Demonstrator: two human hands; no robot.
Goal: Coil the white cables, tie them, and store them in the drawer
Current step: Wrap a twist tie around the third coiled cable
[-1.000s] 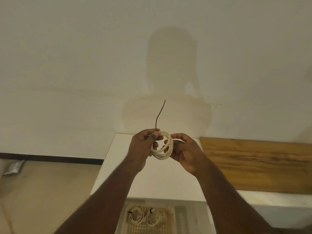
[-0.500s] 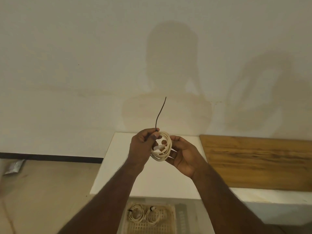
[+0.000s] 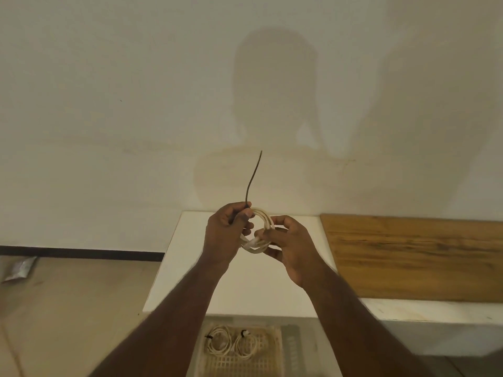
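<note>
A small coil of white cable (image 3: 262, 221) is held up in front of me above the white table (image 3: 190, 268). My left hand (image 3: 227, 235) pinches the coil's left side together with a thin dark tie wire (image 3: 251, 180) that sticks straight up. My right hand (image 3: 290, 246) grips the coil's right and lower side, fingers curled round the loops. Below the table edge, the open drawer (image 3: 272, 360) has a woven bottom and holds two tied white cable coils (image 3: 231, 342).
A brown wooden board (image 3: 416, 257) lies on the table's right part, against the wall. A plain wall rises behind. Beige floor lies to the left, with a silver packet (image 3: 19, 268) near the dark skirting.
Both hands stay around the coil with small finger shifts; my right fingers have worked further round its lower loops. The tie wire still points up.
</note>
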